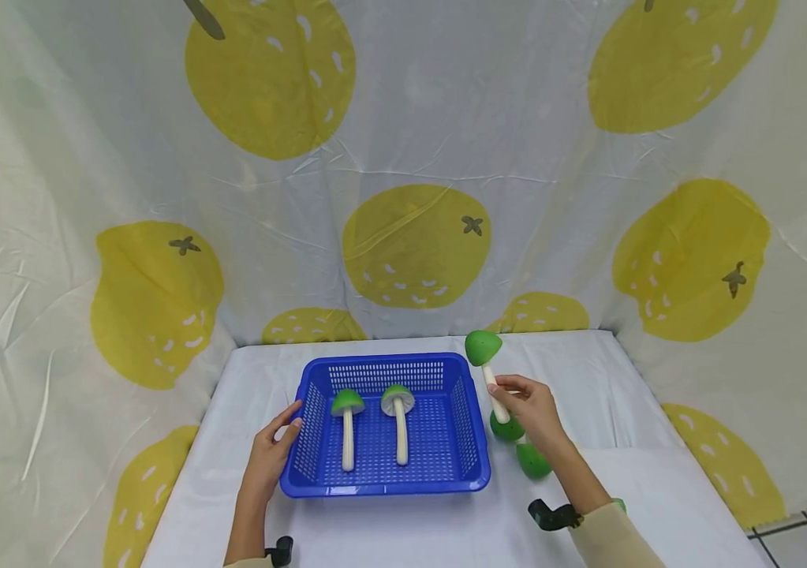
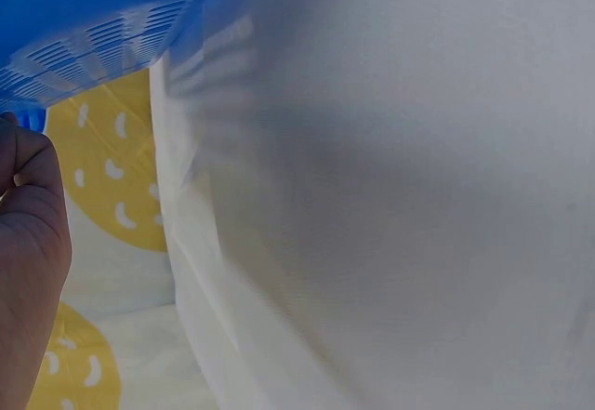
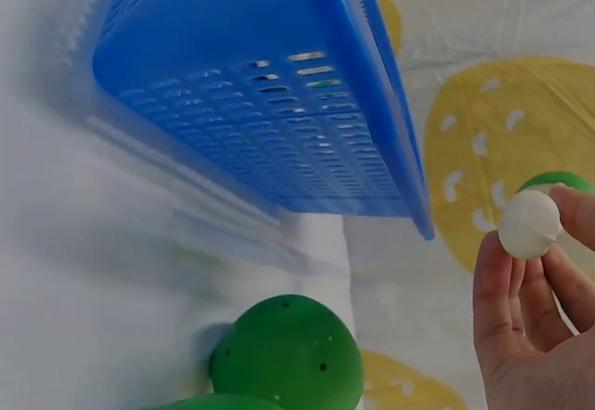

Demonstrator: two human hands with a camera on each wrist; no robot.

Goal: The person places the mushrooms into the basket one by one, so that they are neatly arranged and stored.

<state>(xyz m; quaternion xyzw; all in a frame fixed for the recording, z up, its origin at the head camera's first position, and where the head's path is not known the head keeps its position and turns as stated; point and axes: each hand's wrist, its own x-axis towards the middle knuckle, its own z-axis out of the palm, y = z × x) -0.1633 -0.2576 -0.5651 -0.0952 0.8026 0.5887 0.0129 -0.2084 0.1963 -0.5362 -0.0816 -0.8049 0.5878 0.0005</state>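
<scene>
Before me stands a table draped in plain white cloth [image 1: 375, 536], lightly creased. On it sits a blue, rectangular plastic basket with slotted walls [image 1: 385, 490]. Just beside the basket, on the person's right, lies a mushroom with a round, dark-speckled green cap [image 1: 506, 428]; a second green-capped mushroom [image 1: 533, 462] lies nearer the person.

There are at least five green-capped mushrooms [image 1: 348, 432], one blue basket [image 1: 385, 490] and two black wrist cameras [image 1: 552, 517].
</scene>
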